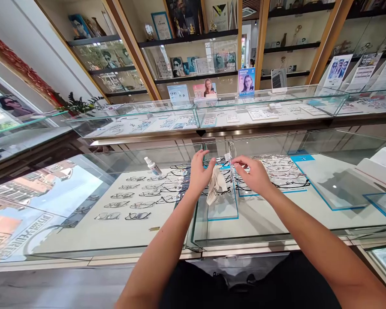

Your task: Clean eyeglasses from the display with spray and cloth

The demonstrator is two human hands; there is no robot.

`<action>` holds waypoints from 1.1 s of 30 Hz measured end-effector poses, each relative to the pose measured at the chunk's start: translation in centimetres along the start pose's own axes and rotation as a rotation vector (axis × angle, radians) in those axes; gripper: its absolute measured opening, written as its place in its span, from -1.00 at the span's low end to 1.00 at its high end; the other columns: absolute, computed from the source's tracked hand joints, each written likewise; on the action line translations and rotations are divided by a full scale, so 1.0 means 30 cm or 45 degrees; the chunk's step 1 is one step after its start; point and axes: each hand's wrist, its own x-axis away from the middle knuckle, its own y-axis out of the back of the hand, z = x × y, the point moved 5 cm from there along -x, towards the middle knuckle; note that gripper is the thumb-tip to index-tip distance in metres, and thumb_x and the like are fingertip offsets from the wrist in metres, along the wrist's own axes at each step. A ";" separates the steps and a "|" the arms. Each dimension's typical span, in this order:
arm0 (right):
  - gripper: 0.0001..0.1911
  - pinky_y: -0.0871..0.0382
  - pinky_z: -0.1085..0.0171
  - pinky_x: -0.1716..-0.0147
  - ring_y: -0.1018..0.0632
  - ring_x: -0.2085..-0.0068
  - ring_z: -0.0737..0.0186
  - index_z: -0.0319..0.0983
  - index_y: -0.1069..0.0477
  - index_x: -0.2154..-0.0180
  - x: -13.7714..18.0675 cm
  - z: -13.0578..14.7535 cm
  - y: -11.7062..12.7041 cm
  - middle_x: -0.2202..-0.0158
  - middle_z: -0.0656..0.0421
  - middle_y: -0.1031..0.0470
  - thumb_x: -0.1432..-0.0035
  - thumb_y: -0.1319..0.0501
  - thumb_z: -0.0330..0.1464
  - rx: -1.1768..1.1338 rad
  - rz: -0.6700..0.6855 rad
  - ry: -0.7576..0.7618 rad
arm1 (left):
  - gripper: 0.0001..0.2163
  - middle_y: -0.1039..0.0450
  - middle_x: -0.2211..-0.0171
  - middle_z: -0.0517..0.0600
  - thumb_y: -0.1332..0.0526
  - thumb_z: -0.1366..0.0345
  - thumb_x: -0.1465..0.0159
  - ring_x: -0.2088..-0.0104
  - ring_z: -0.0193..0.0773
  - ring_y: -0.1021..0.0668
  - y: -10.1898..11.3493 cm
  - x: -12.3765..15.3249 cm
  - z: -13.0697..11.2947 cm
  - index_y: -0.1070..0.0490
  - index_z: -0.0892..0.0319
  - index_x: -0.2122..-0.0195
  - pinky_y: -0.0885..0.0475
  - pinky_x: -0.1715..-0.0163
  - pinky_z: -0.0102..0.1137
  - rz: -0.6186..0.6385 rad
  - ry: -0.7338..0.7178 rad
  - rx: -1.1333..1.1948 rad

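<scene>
My right hand (253, 175) is closed in a pinch on a thin-framed pair of eyeglasses (232, 150), which stands on edge above the glass counter with a small white tag hanging from it. To the left, my left hand (199, 172) is open, its thumb apart from the fingers. A cream cleaning cloth (216, 189) with dark print shows just below the left thumb; I cannot tell whether the thumb touches it. Rows of dark-framed eyeglasses (273, 185) lie beneath both hands. A white spray bottle (152, 166) stands left of my left hand.
A glass display counter (263, 234) spans the front, with more eyeglasses (138, 216) at left and a blue-edged tray (341, 193) at right. Behind it runs a second glass showcase (167, 133) with frames and a poster (246, 81). Shelves (186, 40) line the back wall.
</scene>
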 end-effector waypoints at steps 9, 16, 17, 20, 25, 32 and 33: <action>-0.74 -0.49 0.07 0.04 -0.71 0.05 0.01 -0.06 -0.64 -0.01 0.003 0.014 0.001 0.02 0.14 -0.77 -0.50 -0.18 -0.23 0.051 0.038 0.110 | -0.57 -0.58 0.36 -0.03 -0.51 -0.16 -0.22 0.35 -0.28 -0.50 -0.101 0.057 -0.070 -0.66 0.15 0.25 -0.40 0.29 -0.36 0.491 0.042 0.301; -0.80 -0.50 0.06 -0.01 -0.69 0.05 0.05 -0.06 -0.56 0.08 0.006 0.018 -0.023 0.02 0.12 -0.75 -0.50 -0.20 -0.16 -0.156 0.042 0.095 | -0.52 -0.55 0.42 -0.04 -0.57 -0.19 -0.14 0.37 -0.26 -0.56 -0.114 0.071 -0.100 -0.59 0.16 0.33 -0.46 0.31 -0.37 0.557 0.136 0.460; -0.81 -0.50 0.08 -0.01 -0.68 0.06 0.07 -0.07 -0.53 0.11 0.003 0.009 -0.022 0.03 0.11 -0.74 -0.49 -0.22 -0.14 -0.233 -0.007 0.052 | -0.52 -0.55 0.43 -0.04 -0.57 -0.18 -0.13 0.37 -0.25 -0.56 -0.115 0.072 -0.103 -0.57 0.15 0.34 -0.46 0.32 -0.37 0.558 0.135 0.473; -0.72 -0.50 0.11 0.02 -0.66 0.06 0.08 -0.08 -0.46 0.14 -0.010 -0.027 -0.019 0.05 0.10 -0.72 -0.35 -0.36 -0.05 -0.442 -0.110 -0.108 | -0.52 -0.55 0.44 -0.04 -0.58 -0.18 -0.13 0.38 -0.24 -0.58 -0.117 0.074 -0.106 -0.56 0.15 0.34 -0.47 0.33 -0.36 0.545 0.108 0.491; -0.64 -0.46 0.09 -0.01 -0.60 0.10 0.10 -0.11 -0.59 0.20 -0.034 -0.072 -0.033 0.14 0.14 -0.68 -0.19 -0.45 0.02 -0.603 0.060 -0.312 | -0.55 -0.58 0.40 -0.01 -0.59 -0.14 -0.14 0.36 -0.24 -0.58 -0.120 0.075 -0.103 -0.62 0.16 0.31 -0.48 0.34 -0.38 0.537 0.088 0.483; -0.67 -0.45 0.14 -0.01 -0.58 0.11 0.14 -0.11 -0.64 0.28 -0.028 -0.068 -0.051 0.23 0.20 -0.67 -0.06 -0.53 -0.03 -0.768 0.107 -0.359 | -0.52 -0.54 0.41 -0.03 -0.58 -0.18 -0.13 0.36 -0.24 -0.55 -0.113 0.070 -0.111 -0.59 0.15 0.33 -0.44 0.34 -0.37 0.557 0.072 0.452; -0.68 -0.45 0.15 0.02 -0.57 0.13 0.15 -0.11 -0.64 0.29 -0.027 -0.067 -0.051 0.24 0.20 -0.66 -0.06 -0.52 -0.04 -0.772 0.095 -0.367 | -0.53 -0.54 0.41 -0.03 -0.57 -0.18 -0.15 0.36 -0.25 -0.55 -0.111 0.068 -0.111 -0.58 0.15 0.34 -0.43 0.33 -0.37 0.555 0.064 0.442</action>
